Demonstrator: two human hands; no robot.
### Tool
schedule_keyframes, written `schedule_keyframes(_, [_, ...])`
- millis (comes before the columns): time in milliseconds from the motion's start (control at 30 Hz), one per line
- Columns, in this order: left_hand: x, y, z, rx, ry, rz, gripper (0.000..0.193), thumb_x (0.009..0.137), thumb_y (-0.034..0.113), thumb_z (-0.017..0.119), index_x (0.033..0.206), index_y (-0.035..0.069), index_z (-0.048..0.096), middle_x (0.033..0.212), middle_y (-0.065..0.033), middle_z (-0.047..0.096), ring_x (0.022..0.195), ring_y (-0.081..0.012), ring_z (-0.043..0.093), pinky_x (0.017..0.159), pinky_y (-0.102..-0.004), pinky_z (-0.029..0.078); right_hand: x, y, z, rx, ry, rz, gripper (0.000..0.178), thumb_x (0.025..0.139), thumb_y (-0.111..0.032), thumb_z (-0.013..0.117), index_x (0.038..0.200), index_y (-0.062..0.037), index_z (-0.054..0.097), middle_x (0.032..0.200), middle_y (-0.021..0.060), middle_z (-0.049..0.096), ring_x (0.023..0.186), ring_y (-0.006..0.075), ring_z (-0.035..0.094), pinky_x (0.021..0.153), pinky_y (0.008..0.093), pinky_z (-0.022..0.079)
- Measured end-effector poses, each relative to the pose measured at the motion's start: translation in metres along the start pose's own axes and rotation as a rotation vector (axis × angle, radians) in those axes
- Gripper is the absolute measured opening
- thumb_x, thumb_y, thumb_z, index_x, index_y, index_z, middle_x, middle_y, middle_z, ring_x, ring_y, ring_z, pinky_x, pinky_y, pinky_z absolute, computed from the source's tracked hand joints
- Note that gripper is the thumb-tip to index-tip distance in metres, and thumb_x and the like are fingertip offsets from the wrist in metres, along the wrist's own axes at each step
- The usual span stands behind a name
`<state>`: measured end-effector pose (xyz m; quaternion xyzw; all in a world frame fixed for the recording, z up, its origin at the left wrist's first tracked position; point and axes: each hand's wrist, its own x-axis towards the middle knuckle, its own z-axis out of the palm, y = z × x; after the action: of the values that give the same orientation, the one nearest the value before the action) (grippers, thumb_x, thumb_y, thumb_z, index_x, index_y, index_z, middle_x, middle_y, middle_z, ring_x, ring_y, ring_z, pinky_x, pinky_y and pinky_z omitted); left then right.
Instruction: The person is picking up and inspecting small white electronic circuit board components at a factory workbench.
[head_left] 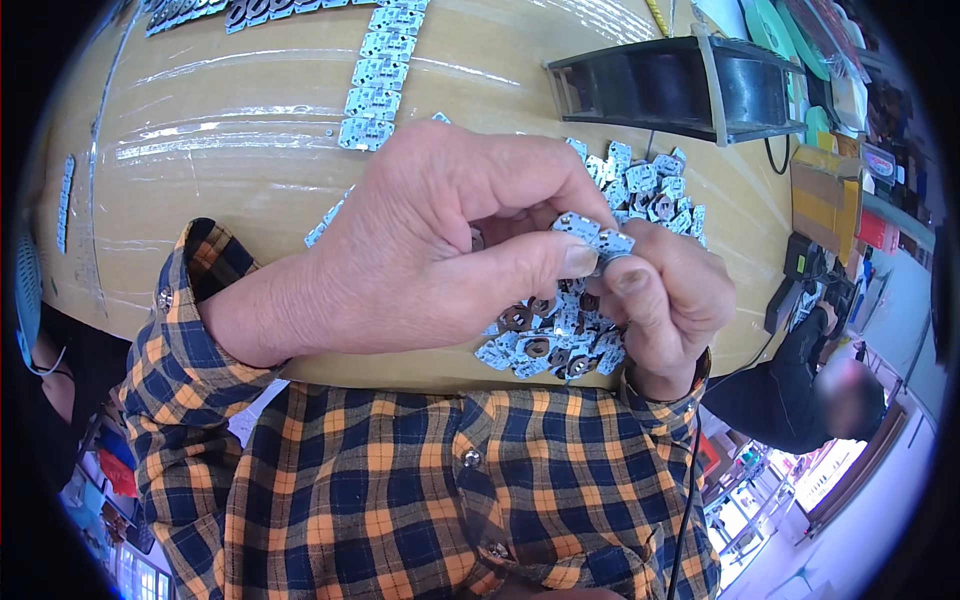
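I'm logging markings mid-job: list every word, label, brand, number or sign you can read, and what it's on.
Nothing is legible enough to quote.
Silvery piece between left hand and right hand: any markings too small to read.
Row of pieces, pile of pieces: also too small.
Cardboard box, right: too blurred.

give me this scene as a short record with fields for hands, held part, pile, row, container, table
left hand: left hand, thumb and forefinger pinching the held part
right hand: right hand, curled at the part's lower right, exact grip partly hidden
held part: small flat silvery-blue board piece
pile: loose silvery-blue boards, some with round brown parts
row: column of silvery-blue boards, far side
container: black curved plastic container, far right
table: tan tabletop
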<state>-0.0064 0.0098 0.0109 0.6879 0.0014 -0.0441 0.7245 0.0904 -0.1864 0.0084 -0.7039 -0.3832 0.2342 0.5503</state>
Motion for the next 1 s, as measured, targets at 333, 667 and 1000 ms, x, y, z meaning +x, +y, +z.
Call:
schedule_keyframes(333, [0.000, -0.003, 0.002, -0.030, 0.035, 0.022, 0.013, 0.089, 0.002, 0.066, 0.100, -0.004, 0.068, 0.084, -0.0083, 0.069, 0.069, -0.0094, 0.066, 0.060, -0.0205, 0.051, -0.001, -0.004, -0.003, -0.001, 0.022, 0.010, 0.023, 0.091, -0.012, 0.063, 0.072, 0.0009, 0.063, 0.058, 0.0069, 0.056, 0.046, 0.0165, 0.052, 0.045, 0.0300, 0.037])
schedule_keyframes(667, [0.000, 0.000, 0.002, -0.171, 0.051, -0.123, 0.014, 0.089, 0.002, 0.066, 0.102, -0.004, 0.068, 0.080, -0.0073, 0.069, 0.068, -0.0075, 0.066, 0.058, -0.0184, 0.051, -0.001, 0.004, -0.004, -0.108, -0.011, -0.049, 0.024, 0.090, -0.015, 0.067, 0.073, 0.0006, 0.063, 0.058, 0.0073, 0.053, 0.047, 0.0187, 0.051, 0.044, 0.0307, 0.037])
schedule_keyframes(1000, [0.003, -0.008, 0.002, -0.044, 0.071, -0.022, 0.014, 0.088, 0.001, 0.068, 0.101, -0.004, 0.069, 0.090, -0.0104, 0.070, 0.079, -0.0096, 0.066, 0.066, -0.0198, 0.052, 0.000, 0.005, 0.004, -0.138, 0.061, 0.020, 0.017, 0.084, -0.010, 0.074, 0.080, 0.0027, 0.064, 0.062, 0.0075, 0.057, 0.052, 0.0161, 0.056, 0.047, 0.0275, 0.041])
